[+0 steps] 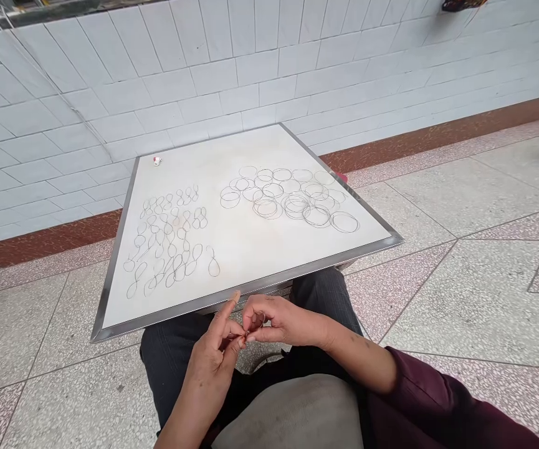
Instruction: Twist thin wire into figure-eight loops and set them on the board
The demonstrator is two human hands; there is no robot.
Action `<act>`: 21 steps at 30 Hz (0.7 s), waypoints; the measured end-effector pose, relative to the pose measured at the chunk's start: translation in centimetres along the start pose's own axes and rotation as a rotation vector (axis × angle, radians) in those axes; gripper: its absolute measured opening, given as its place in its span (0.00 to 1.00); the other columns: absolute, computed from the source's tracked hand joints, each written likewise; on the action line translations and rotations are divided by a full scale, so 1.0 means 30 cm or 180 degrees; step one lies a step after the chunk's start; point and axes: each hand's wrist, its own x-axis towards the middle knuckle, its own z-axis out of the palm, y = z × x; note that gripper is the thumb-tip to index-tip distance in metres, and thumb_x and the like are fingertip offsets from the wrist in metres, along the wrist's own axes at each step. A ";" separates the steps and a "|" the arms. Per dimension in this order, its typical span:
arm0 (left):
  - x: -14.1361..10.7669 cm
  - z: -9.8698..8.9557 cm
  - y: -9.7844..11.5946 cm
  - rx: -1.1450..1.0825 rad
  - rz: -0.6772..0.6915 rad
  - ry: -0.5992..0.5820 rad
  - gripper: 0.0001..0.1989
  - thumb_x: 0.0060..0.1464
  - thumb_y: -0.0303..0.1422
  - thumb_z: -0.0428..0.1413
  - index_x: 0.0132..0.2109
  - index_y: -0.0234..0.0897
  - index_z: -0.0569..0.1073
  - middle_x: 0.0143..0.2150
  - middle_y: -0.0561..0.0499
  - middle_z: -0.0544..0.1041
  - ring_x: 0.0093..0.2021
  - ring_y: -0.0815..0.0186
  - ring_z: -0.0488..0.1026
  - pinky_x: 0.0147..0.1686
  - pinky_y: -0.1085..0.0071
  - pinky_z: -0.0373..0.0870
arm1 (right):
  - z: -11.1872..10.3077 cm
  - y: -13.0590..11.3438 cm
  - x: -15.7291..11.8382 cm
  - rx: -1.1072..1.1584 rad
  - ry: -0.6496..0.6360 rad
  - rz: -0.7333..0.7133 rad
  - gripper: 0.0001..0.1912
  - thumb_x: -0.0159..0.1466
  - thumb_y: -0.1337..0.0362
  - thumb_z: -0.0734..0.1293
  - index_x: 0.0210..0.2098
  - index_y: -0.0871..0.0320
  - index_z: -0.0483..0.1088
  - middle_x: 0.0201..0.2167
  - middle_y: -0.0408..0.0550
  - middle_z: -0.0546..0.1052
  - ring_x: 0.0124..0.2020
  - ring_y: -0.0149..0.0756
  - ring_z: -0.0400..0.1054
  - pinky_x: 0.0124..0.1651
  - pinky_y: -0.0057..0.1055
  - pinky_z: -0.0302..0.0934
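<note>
Over my lap, just in front of the table edge, my left hand (213, 355) and my right hand (281, 321) meet at the fingertips. Each pinches a thin wire loop (263, 319), part of which shows by my right fingers. The rest of the wire is hidden between the fingers. My left index finger points up, away from the pinch. On the left half of the white table (213, 156) lie several wire loops twisted into figure eights (176, 234). Round wire rings (292, 202) lie spread and overlapping on the right half.
A grey metal rim (250, 290) borders the table. Near its far left corner sits a small white and red object (157, 161). The table's far side stands against a white tiled wall (232, 75). Speckled floor tiles (437, 287) surround it.
</note>
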 end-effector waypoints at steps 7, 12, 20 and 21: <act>0.002 0.018 0.030 -0.0411 -0.0177 0.0253 0.35 0.57 0.40 0.56 0.70 0.46 0.55 0.30 0.56 0.71 0.30 0.66 0.65 0.34 0.68 0.64 | 0.005 -0.014 0.005 0.0202 0.0007 0.0248 0.10 0.62 0.60 0.71 0.38 0.57 0.69 0.32 0.42 0.75 0.32 0.29 0.70 0.34 0.25 0.62; 0.005 0.028 0.042 -0.0757 -0.0323 0.0400 0.37 0.54 0.39 0.59 0.69 0.43 0.56 0.30 0.55 0.73 0.29 0.67 0.65 0.33 0.69 0.64 | 0.007 -0.009 0.006 0.0324 0.0017 0.0308 0.10 0.64 0.59 0.70 0.39 0.58 0.68 0.31 0.42 0.75 0.30 0.29 0.71 0.33 0.25 0.62; 0.013 0.018 0.046 -0.1157 -0.0679 0.0212 0.40 0.49 0.39 0.63 0.68 0.42 0.59 0.30 0.54 0.76 0.31 0.65 0.69 0.32 0.70 0.66 | -0.016 -0.009 0.005 -0.0113 -0.0180 -0.0030 0.10 0.63 0.61 0.71 0.41 0.57 0.69 0.37 0.44 0.73 0.38 0.31 0.70 0.42 0.28 0.64; 0.014 0.017 0.046 -0.1163 -0.0718 0.0193 0.41 0.49 0.39 0.63 0.68 0.42 0.59 0.30 0.53 0.76 0.31 0.65 0.69 0.32 0.69 0.66 | -0.019 -0.010 0.004 -0.0155 -0.0214 -0.0028 0.10 0.63 0.61 0.71 0.42 0.57 0.69 0.38 0.45 0.73 0.38 0.31 0.70 0.43 0.29 0.64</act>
